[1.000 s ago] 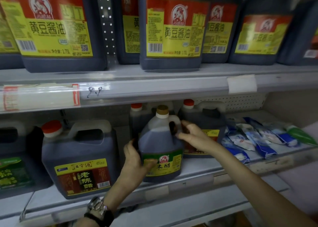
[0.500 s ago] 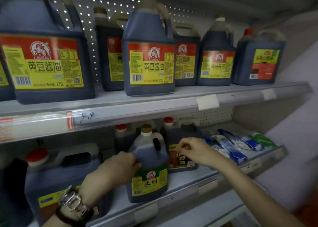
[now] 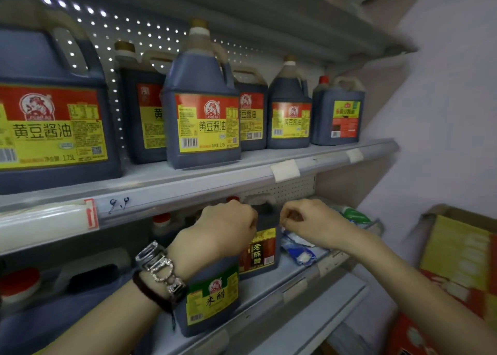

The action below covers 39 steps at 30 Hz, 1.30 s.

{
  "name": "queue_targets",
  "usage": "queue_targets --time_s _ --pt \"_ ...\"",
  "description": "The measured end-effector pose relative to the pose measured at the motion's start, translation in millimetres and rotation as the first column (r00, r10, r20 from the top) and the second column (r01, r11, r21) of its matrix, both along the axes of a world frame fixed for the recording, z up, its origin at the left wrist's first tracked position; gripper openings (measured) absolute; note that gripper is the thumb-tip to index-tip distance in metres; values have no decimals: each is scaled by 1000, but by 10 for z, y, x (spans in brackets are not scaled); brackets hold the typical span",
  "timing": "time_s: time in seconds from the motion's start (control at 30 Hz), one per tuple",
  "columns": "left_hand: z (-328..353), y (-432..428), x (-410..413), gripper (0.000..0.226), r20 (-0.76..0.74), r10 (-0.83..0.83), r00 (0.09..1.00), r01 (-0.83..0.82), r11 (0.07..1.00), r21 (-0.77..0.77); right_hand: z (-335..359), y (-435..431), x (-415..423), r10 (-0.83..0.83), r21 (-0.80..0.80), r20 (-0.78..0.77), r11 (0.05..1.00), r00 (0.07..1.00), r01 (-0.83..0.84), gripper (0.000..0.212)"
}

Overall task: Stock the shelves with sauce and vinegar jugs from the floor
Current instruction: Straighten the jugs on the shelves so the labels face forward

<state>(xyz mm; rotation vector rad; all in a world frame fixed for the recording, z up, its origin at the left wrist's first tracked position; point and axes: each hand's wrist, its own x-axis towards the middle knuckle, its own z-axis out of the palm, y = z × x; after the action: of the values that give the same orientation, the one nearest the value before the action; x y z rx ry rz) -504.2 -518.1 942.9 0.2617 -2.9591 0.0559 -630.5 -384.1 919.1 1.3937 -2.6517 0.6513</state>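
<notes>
Head view: green-label vinegar jug (image 3: 212, 295) upright at the lower shelf (image 3: 271, 298) front edge. Left hand (image 3: 223, 231) curled over its top; grip hidden, can't tell. Right hand (image 3: 309, 223) curled, nothing visible inside, just beside red-label jug (image 3: 262, 249) behind.

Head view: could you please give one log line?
green-label jug upright on lower shelf | left hand hides top | right hand curled
</notes>
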Motion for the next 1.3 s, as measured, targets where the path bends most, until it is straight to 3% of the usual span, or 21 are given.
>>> queue_targets --time_s 0.27,0.53,0.63,0.73,0.83,1.1,1.17,1.23,1.3 --pt "467 202 -249 29 -135 -90 987 71 988 -137 455 255 -4 -216 -20 -156 976 964 215 11" --pt "780 343 -619 21 -303 -174 937 92 959 -266 681 407 -196 -291 -74 -380 956 878 284 18" --pt "860 366 -888 21 -367 -187 911 53 937 -345 735 520 -356 -306 -110 -531 950 790 294 20" --pt "926 416 -1186 21 -424 -232 876 38 907 -419 747 635 -645 -363 -209 -690 928 626 309 18" --pt "1003 492 -1480 19 -438 -267 858 53 896 -441 760 753 -1012 -421 -293 -754 903 504 315 13" --pt "1232 753 -2465 23 -398 -180 900 49 947 -317 926 960 -1889 -416 -261 -830 879 371 400 21" --pt "1274 791 -2704 20 -386 -144 911 38 962 -269 981 989 -2117 -386 -251 -855 893 348 374 15" --pt "1295 793 -2935 20 -374 -95 923 28 983 -180 1014 995 -2352 -374 -254 -862 903 342 347 7" --pt "1279 765 -3150 24 -359 -38 933 26 999 -39 1031 986 -2595 -379 -253 -856 901 353 352 12"
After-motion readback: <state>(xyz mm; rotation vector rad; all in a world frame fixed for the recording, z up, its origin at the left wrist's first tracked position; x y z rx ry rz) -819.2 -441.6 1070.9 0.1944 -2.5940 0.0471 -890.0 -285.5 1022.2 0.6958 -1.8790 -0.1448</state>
